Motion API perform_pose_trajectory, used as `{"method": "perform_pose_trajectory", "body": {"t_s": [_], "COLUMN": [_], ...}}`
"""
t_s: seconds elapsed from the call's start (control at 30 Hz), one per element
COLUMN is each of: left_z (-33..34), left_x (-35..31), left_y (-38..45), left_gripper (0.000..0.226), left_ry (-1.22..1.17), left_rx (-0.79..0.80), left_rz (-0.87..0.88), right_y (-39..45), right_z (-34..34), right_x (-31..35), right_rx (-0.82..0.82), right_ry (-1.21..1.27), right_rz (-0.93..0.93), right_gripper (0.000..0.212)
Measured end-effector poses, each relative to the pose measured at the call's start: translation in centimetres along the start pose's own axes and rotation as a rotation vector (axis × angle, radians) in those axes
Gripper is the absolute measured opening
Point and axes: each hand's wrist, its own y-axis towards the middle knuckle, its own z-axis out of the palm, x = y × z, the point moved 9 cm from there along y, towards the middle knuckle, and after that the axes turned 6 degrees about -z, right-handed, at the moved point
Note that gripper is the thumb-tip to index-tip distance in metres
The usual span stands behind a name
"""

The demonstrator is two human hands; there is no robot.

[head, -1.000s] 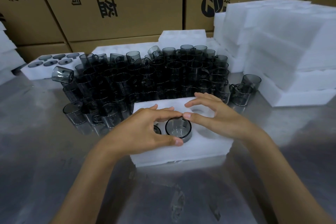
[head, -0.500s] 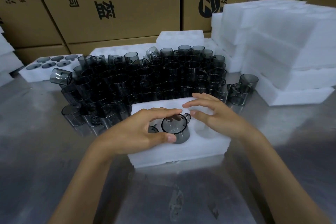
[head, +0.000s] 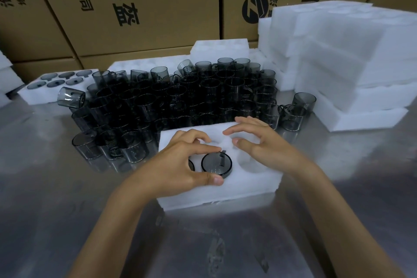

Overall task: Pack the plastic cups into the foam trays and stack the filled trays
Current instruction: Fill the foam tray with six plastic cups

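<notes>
Round smoky cup (head: 216,163) in soft foam tray (head: 248,185)

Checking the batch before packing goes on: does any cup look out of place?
One cup at the left edge of the loose cups lies tipped on its side, perched on others, while most stand upright. Nothing looks spilled or broken.

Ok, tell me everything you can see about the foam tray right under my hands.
The foam tray is a thick white block lying flat on the metal table, with round pockets cut into its top. One dark cup sits in the middle front pocket, pinched by the left hand; the pocket to its right is empty. The right hand hovers above it.
</notes>
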Motion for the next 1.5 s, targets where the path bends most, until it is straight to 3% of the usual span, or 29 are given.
{"method": "perform_pose_trajectory", "body": {"t_s": [0.27,0.33,0.4,0.47,0.6,0.8,1.0,1.17,1.37,1.5], "left_z": [-0.5,-0.5,-0.5,-0.6,-0.7,-0.5,-0.7,-1.2,-2.2,-3.9], "left_x": [0.9,0.8,0.8,0.9,0.8,0.0,-0.2,-0.2,0.1,-0.4], "left_y": [0.2,0.2,0.2,0.2,0.1,0.1,0.4,0.5,0.3,-0.6], "left_gripper": [0.053,0.049,0.040,0.035,0.031,0.020,0.002,0.004,0.008,0.052], "left_ry": [-0.075,-0.076,-0.082,-0.096,-0.145,-0.152,-0.013,0.074,-0.064,-0.326], "left_rx": [-0.046,-0.058,-0.061,-0.065,-0.073,-0.101,-0.192,-0.311,-0.407,-0.559], "left_rz": [-0.008,0.004,0.021,0.030,0.032,0.047,0.028,0.036,-0.003,0.048], "right_y": [0.5,0.4,-0.7,-1.5,-1.4,-1.6,-1.4,-1.7,-2.4,-2.4], "right_z": [-0.1,-2.4,-5.7,-7.4,-7.7,-7.7,-7.3,-7.8,-8.2,-4.8], "right_x": [-0.1,0.4,0.2,-0.9,-4.2,-3.6,-4.0,-3.7,1.8,7.0], "right_rx": [-0.029,-0.281,-0.607,-0.709,-0.578,-0.644,-0.604,-0.664,-0.782,-0.608], "right_ry": [0.038,0.079,-0.085,-0.348,-0.500,-0.578,-0.598,-0.438,-0.225,-0.060], "right_rz": [-0.040,-0.102,-0.110,-0.005,0.175,0.137,0.148,0.090,-0.242,-0.514], "right_gripper": [0.025,0.028,0.028,0.031,0.037,0.025,0.029,0.009,0.007,0.008]}}
